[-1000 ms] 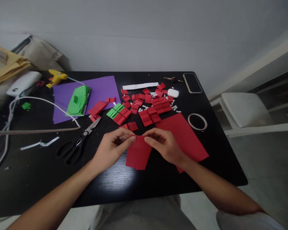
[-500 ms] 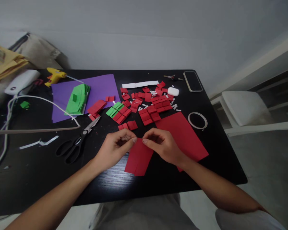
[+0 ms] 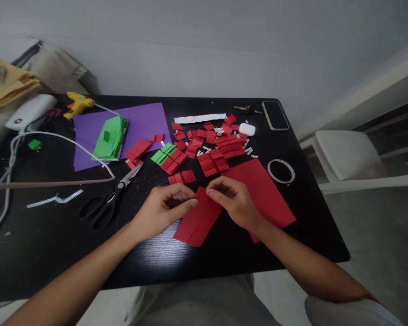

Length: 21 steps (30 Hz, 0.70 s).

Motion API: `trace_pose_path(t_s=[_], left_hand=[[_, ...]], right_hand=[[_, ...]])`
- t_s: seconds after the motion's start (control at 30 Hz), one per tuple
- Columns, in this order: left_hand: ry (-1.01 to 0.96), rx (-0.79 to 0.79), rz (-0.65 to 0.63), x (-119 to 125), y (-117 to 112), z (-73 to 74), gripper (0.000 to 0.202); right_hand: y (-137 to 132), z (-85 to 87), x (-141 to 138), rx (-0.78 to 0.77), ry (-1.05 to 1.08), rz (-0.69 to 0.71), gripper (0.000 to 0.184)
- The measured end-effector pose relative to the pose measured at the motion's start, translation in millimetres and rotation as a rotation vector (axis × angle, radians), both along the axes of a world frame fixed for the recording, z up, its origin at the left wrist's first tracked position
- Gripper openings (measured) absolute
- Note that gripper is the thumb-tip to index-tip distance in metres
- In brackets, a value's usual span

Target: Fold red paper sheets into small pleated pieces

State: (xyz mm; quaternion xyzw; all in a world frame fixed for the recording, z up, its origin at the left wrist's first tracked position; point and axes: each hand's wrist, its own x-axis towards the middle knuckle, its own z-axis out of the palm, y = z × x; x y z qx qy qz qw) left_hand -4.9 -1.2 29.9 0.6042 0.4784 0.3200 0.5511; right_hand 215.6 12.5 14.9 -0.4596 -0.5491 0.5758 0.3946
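Observation:
A folded red paper piece (image 3: 197, 222) lies slanted on the black table (image 3: 47, 244) in front of me. My left hand (image 3: 163, 208) pinches its upper left edge with thumb and forefinger. The upper right edge is pinched by my right hand (image 3: 231, 199). A larger red sheet (image 3: 265, 190) lies under and beyond my right hand. Several small red folded pieces (image 3: 214, 149) are spread behind the hands, with a few green ones (image 3: 162, 155) among them.
Black scissors (image 3: 109, 201) lie left of my left hand. A purple sheet (image 3: 143, 124) holds a green paper stack (image 3: 110, 138). Also on the table: a yellow glue gun (image 3: 76, 104), white cable (image 3: 54, 138), tape ring (image 3: 280, 171), phone (image 3: 274, 115), white earbud case (image 3: 246, 129). A white chair (image 3: 350, 156) stands right.
The red piece has turned from hanging nearly straight to slanting down to the left, and looks narrower. Both hands stayed at its top edge, shifting slightly.

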Motion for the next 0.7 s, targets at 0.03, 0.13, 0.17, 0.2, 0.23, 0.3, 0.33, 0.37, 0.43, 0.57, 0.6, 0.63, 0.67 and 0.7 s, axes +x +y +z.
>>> trace_pose_path(t_s=[0.03,0.13,0.17,0.2,0.23,0.3,0.33,0.37,0.43,0.57,0.6,0.63,0.67,0.7], left_hand=[[0.018,0.021,0.009,-0.3,-0.3,-0.2,0.02],[0.063,0.074,0.037,-0.3,-0.9,-1.3,0.02],[0.067,0.081,0.041,-0.2,-0.9,-1.4,0.02],[0.071,0.084,0.038,-0.2,-0.8,-1.5,0.02],[0.075,0.085,0.031,-0.4,-0.7,-1.5,0.02],[0.089,0.087,0.01,-1.1,-0.5,-1.3,0.02],[0.1,0.087,-0.003,-1.5,-0.5,-1.2,0.02],[0.113,0.087,-0.016,-1.8,-0.6,-1.2,0.02],[0.132,0.087,-0.036,-2.0,-0.7,-1.4,0.02],[0.136,0.104,-0.059,-0.5,-0.8,-2.8,0.019],[0.136,0.108,-0.07,-0.2,-1.0,-3.2,0.018],[0.135,0.109,-0.076,-0.3,-1.3,-3.6,0.018],[0.135,0.108,-0.081,-0.6,-1.8,-3.9,0.019],[0.135,0.104,-0.084,-1.2,-2.5,-4.2,0.019]], right_hand=[[0.4,0.2,0.2,0.01,-0.009,-0.028,0.013],[0.5,0.6,-0.1,0.028,-0.024,-0.053,0.016],[0.3,0.5,-0.4,0.03,-0.022,-0.048,0.017],[0.1,0.3,-0.7,0.031,-0.018,-0.044,0.018],[-0.3,0.0,-1.0,0.03,-0.013,-0.041,0.018],[-1.2,-0.5,-1.4,0.032,-0.003,-0.041,0.016],[-1.8,-0.6,-1.6,0.032,0.002,-0.039,0.015],[-2.4,-0.4,-1.8,0.032,0.005,-0.031,0.013],[-3.9,0.2,-2.5,0.028,0.006,0.005,0.01],[-7.4,1.4,-4.5,0.007,-0.015,0.127,0.007],[-8.0,1.3,-4.9,0.002,-0.021,0.149,0.007],[-8.3,1.0,-5.3,0.0,-0.025,0.161,0.006],[-8.4,0.5,-5.5,-0.001,-0.028,0.164,0.006],[-8.3,-0.2,-5.7,0.0,-0.03,0.16,0.006]])
